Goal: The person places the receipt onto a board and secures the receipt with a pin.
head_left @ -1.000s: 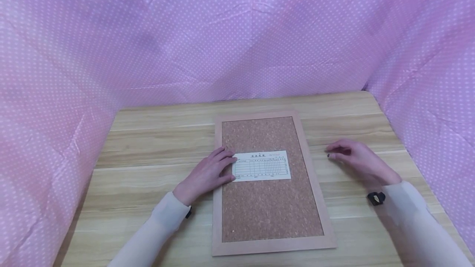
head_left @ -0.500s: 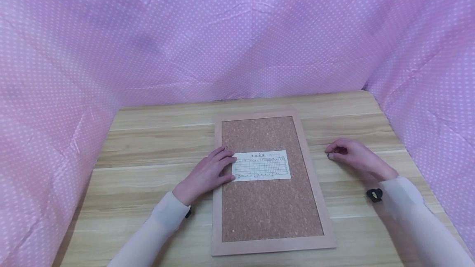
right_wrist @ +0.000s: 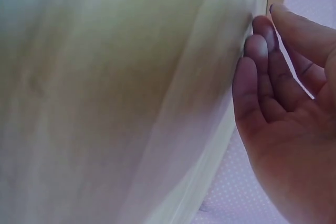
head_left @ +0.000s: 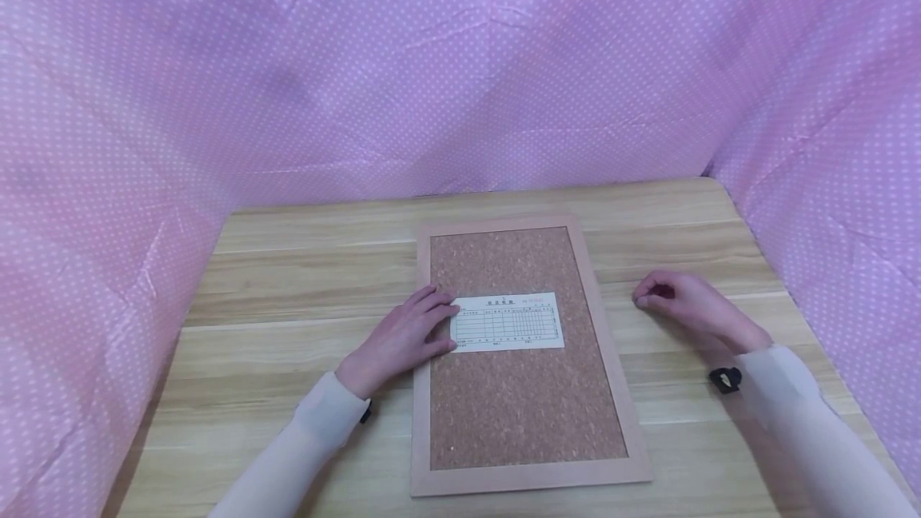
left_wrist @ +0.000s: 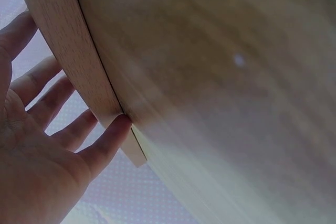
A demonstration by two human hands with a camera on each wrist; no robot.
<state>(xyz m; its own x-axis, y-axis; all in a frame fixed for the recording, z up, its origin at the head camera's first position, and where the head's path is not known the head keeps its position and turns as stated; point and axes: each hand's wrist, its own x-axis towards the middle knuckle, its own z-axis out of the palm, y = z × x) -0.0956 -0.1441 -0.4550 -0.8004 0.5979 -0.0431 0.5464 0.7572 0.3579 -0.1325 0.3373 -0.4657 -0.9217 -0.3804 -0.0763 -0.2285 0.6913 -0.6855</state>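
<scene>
A printed paper slip (head_left: 514, 324) with a ruled grid lies flat across the middle of a wood-framed corkboard (head_left: 528, 414). My left hand (head_left: 399, 340) reaches over the board's left frame, fingers spread and relaxed, fingertips resting on the slip's left edge. In the left wrist view the board's frame (left_wrist: 73, 51) passes beneath those fingertips. To the right of the board, my right hand (head_left: 694, 308) is low over the table with thumb and forefinger brought together. A tiny dark thing (right_wrist: 271, 8) shows at the thumb tip; it is too small to tell its kind.
The board lies on a light wood-grain table (head_left: 302, 278). Pink dotted cloth (head_left: 460, 86) hangs behind the table and along both sides. A black wrist camera (head_left: 725, 379) sits under the right cuff.
The right thumb and forefinger have drawn closer together around the tiny dark thing, and the right forearm has shifted slightly left. The left hand, slip and board stay where they were.
</scene>
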